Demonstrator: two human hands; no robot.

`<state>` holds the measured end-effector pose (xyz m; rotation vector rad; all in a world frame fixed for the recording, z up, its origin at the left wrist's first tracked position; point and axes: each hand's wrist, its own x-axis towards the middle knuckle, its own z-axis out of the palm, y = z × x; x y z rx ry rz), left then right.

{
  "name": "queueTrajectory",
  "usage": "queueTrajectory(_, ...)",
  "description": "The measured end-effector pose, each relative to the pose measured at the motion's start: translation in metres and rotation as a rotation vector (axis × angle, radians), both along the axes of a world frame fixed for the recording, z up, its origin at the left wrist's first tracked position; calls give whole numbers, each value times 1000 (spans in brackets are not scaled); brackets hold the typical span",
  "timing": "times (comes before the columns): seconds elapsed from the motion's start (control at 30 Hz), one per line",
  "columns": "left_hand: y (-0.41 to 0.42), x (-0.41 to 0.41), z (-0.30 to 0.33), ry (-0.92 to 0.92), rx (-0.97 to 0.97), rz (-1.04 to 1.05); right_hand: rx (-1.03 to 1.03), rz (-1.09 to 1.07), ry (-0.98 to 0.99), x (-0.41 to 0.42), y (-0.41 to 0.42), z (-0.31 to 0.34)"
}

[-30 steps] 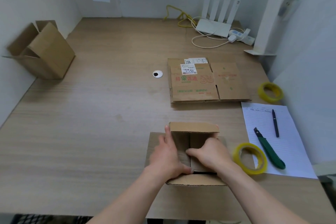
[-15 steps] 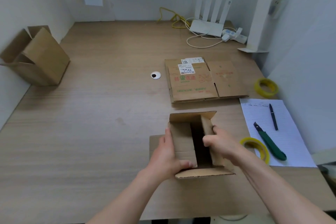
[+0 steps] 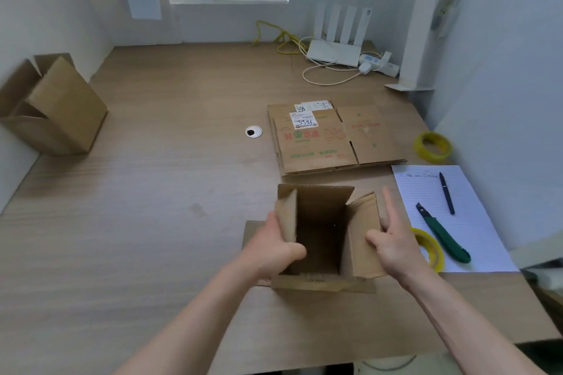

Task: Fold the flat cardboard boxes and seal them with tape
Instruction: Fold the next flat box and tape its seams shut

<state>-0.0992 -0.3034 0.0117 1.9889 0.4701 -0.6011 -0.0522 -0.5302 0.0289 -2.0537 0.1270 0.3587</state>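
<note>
Box (image 3: 323, 234) sits at the near edge of the desk (image 3: 152, 192), right in front of us, on top of a flat sheet of cardboard (image 3: 251, 233), mouth up, all four flaps standing. Left hand (image 3: 275, 250) grips the left flap, thumb inside the mouth and fingers outside. Right hand (image 3: 393, 242) is spread, fingers straight, pressing on the outside of the right flap, not clasping anything. Step in hand, as we read it: close the two side flaps inward, then the far and near ones over them. To do it well we fold each flap on its score line, not above it, so the top comes out square. We push both side flaps down together so the walls do not skew, and keep the box pressed to the desk while we do. Once the outer flaps meet we hold the seam flat with the left palm and free the right hand for tape. Nearest tape roll (image 3: 429, 248) lies just right of the right hand, touching the green knife (image 3: 443, 234) on the paper (image 3: 475, 222); a second roll (image 3: 432, 147) sits farther back by the wall. The strip should be centred on the seam and run down over both end walls. Risk: flaps spring back up if we let go before the tape is on. The flat stack (image 3: 332, 140) behind the box waits its turn; a folded box (image 3: 58, 106) lies at far left.
</note>
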Motion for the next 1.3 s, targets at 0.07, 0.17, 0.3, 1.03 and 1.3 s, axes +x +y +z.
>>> queueTrajectory(0.07, 22, -5, 6, -8, -275, 163, -226, 169, -125, 3, -5, 6)
queueTrajectory(0.17, 45, -11, 4, -162, -358, 266, -383, 379, -139, 14, -6, 13)
queueTrajectory(0.3, 52, -14, 2, -330, -52, 87, -489, 446, -36, 25, -1, 13)
queueTrajectory(1.03, -39, -3, -3, -364, 729, -166, -404, 498, -179, -16, 22, 8)
queueTrajectory(1.3, -14, -14, -35, -571, 739, -297, -362, 398, -170, -31, 25, -17)
